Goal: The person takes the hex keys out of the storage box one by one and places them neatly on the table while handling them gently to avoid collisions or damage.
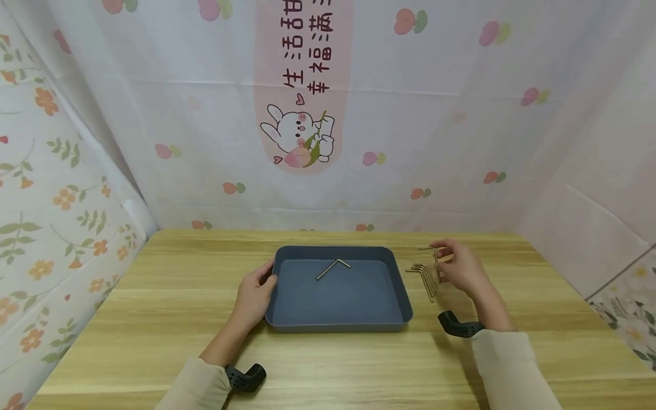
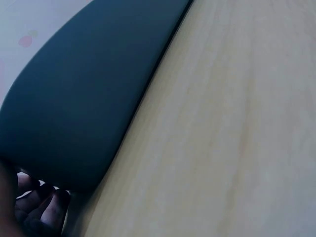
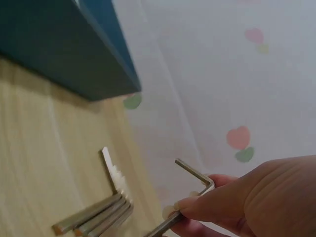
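Observation:
My right hand pinches an L-shaped hex key between thumb and fingers, its short arm pointing left in the head view. Just left of that hand, several more hex keys lie side by side on the table. A blue-grey rectangular tray stands in the middle, with one hex key lying inside toward the back. My left hand holds the tray's left wall, thumb by the rim; its fingers on the outer side are partly hidden in the head view and dark in the left wrist view.
The wood-grain table reaches back to a white curtain with printed fruit and a rabbit. A flowered cloth hangs at the left. Black curved wrist mounts sit on both wrists.

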`<state>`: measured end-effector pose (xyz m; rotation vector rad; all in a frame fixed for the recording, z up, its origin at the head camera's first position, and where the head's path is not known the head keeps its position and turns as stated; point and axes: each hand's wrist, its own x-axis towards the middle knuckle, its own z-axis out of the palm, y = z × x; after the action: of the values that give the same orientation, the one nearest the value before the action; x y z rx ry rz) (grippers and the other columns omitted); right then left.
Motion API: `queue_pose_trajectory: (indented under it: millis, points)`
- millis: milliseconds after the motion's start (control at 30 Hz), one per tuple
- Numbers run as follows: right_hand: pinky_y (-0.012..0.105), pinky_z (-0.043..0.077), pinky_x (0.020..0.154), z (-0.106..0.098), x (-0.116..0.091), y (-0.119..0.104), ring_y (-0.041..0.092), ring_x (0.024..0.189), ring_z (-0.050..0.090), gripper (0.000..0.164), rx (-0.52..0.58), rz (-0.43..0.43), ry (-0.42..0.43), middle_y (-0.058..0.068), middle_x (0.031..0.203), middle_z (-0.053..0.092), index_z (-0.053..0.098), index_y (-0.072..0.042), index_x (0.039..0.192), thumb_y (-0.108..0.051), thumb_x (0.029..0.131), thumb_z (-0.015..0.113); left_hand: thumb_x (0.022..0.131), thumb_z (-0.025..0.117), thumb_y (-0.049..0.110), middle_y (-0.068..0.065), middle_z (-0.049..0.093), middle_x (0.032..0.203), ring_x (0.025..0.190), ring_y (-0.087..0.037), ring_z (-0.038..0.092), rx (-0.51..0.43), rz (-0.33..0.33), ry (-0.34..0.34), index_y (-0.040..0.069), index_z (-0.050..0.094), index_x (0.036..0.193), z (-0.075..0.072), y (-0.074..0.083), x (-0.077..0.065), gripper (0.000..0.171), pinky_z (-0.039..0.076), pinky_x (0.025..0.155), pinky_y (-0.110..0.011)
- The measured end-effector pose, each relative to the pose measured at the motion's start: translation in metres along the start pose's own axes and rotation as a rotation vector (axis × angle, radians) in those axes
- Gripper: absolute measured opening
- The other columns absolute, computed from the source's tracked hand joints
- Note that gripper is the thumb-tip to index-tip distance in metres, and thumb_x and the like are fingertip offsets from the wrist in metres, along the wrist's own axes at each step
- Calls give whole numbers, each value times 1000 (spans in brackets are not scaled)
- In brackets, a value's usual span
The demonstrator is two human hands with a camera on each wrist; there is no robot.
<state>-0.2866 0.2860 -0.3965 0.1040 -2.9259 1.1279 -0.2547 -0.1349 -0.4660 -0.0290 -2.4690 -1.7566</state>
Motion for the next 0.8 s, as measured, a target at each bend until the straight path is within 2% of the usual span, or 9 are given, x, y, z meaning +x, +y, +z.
queue_pose_trajectory:
  millis: [200, 400, 500, 633, 800]
  points:
    - [36, 59, 59, 5, 3, 12, 35, 91, 70, 46, -42, 7, 8, 34, 121, 59, 54, 6, 140, 5, 94, 54, 104, 48, 10, -18, 48, 155, 145, -31, 45, 2, 3, -2, 0, 44, 151, -1, -1, -2, 49, 42, 115, -49]
    - [31, 56, 55, 9, 6, 20, 37, 92, 70, 47, -68, 2, 12, 35, 117, 62, 56, 10, 137, 8, 90, 54, 104, 48, 11, -17, 48, 155, 145, -31, 45, 1, 6, -8, 2, 44, 152, -1, -1, -1, 49, 43, 114, -49]
    - [29, 53, 54, 10, 7, 22, 34, 87, 69, 47, -97, -5, 26, 35, 115, 64, 57, 12, 135, 10, 88, 54, 104, 48, 11, -17, 48, 154, 145, -31, 45, 1, 4, -7, 2, 45, 152, -1, -1, -1, 49, 43, 114, -49]
    - [28, 51, 56, 12, 8, 22, 31, 82, 67, 44, -138, 4, 50, 33, 110, 67, 60, 13, 131, 7, 87, 56, 104, 48, 12, -17, 49, 154, 144, -31, 46, 5, 0, -3, 3, 45, 151, -1, -1, -1, 49, 43, 114, -49]
    - [29, 49, 61, 14, 6, 20, 34, 91, 66, 39, -175, 52, 38, 29, 109, 69, 63, 12, 127, 0, 90, 62, 104, 48, 11, -18, 48, 154, 144, -31, 46, 4, 2, -4, 1, 44, 151, -1, -1, -1, 49, 43, 114, -49]
